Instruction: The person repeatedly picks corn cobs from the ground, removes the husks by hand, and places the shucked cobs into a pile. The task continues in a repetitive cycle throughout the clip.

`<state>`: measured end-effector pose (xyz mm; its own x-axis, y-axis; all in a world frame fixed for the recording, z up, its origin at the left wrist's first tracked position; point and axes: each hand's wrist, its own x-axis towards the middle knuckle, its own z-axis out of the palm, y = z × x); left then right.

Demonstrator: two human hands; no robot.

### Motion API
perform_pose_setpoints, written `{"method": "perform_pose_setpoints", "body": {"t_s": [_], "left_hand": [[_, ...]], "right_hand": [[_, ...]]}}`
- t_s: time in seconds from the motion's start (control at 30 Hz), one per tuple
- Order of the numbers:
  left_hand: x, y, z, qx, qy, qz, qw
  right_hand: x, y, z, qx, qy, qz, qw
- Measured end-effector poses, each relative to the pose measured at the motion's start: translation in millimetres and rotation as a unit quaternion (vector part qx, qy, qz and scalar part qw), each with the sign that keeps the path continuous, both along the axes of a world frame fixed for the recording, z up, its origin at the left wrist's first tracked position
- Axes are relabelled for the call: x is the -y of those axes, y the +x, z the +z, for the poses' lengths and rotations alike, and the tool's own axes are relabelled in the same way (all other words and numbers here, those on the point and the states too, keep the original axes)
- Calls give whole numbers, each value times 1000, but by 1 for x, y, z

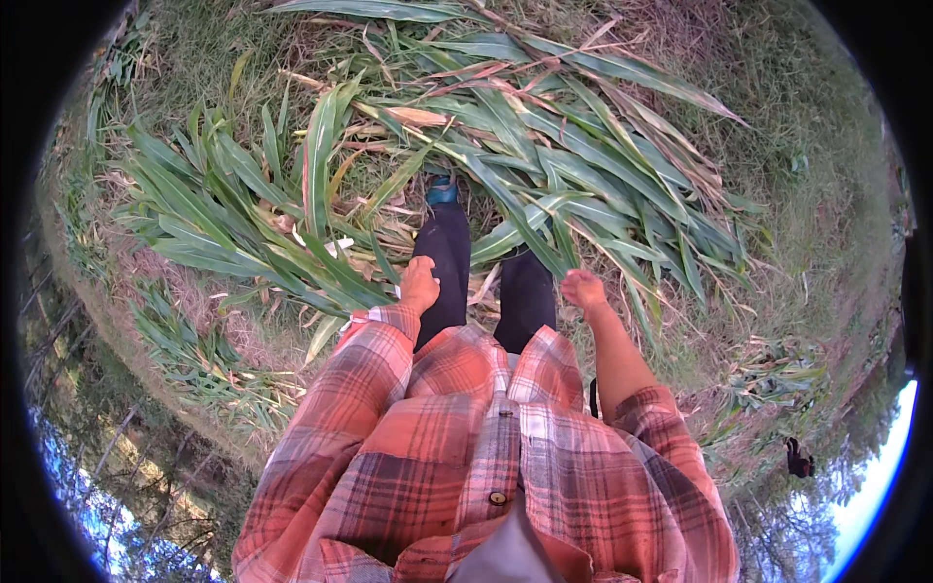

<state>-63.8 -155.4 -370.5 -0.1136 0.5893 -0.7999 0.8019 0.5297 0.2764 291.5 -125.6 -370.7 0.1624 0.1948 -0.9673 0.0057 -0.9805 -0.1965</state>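
Note:
My left hand point(420, 285) is closed beside my left knee, and whatever its fingers hold, if anything, is hidden. Just left of it lie the leaf ends of a bundle of green corn stalks point(224, 209). My right hand point(583, 289) hangs in front of my right leg with its fingers curled in and slightly blurred; I cannot make out anything in it. Close to its fingertips a long green corn leaf point(530, 228) slants down from the larger pile of cut corn stalks point(603, 175). A pale dry husk point(416, 116) shows among those stalks.
My blue shoe point(441, 189) stands between the two piles; leaves cover my other foot. Dry grass point(797, 194) surrounds them. More cut leaves lie at the left point(185, 330) and right point(777, 374). A small dark shape point(799, 458) is at the far right, too small to name.

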Motion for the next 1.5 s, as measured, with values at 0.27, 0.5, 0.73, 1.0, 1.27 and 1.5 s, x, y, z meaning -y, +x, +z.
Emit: {"method": "perform_pose_setpoints", "body": {"t_s": [0.27, 0.5, 0.73, 1.0, 1.27, 1.5], "left_hand": [[-2, 21, -59, -35, 53, -153, 986], [-14, 13, -80, -10, 47, -150, 988], [-16, 0, -87, -27, 19, -119, 992], [-51, 32, -62, 19, 215, 10, 976], [-226, 50, 30, 136, 270, -156, 940], [-219, 94, 108, 417, -229, -225, 851]], "right_hand": [[-72, -67, -147, 32, 101, 424, 899], [-118, -137, -263, 90, 178, 548, 812], [-120, -166, -286, 37, 127, 558, 819], [-108, -87, -71, 119, 251, 522, 807], [-114, 30, 208, 116, 259, 606, 743], [-129, 84, 400, 229, 293, 657, 656]]}}
